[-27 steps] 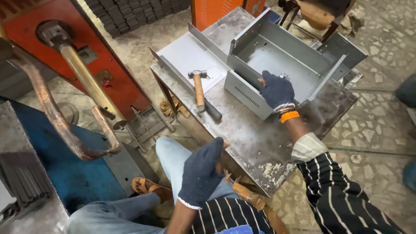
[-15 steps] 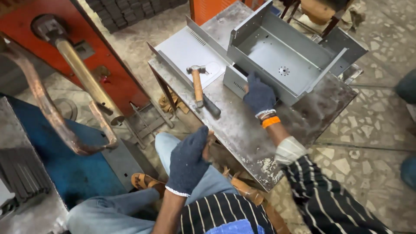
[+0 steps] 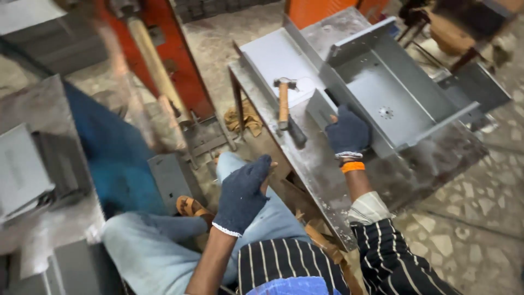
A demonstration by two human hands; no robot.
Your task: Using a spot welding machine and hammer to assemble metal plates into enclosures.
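From above, the gloved right hand (image 3: 348,134) has its grip closed on the near wall of the grey metal box (image 3: 390,93) on the tabletop (image 3: 327,164). A hammer (image 3: 285,104) lies just beside. The gloved left hand (image 3: 244,192) hangs loosely open over the lap, holding nothing.

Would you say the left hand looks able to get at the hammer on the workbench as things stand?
Probably yes. The left hand hangs free above the knee, holding nothing, and the hammer lies uncovered on the workbench, handle toward the person. The right hand rests on the grey metal tray, off to the side.
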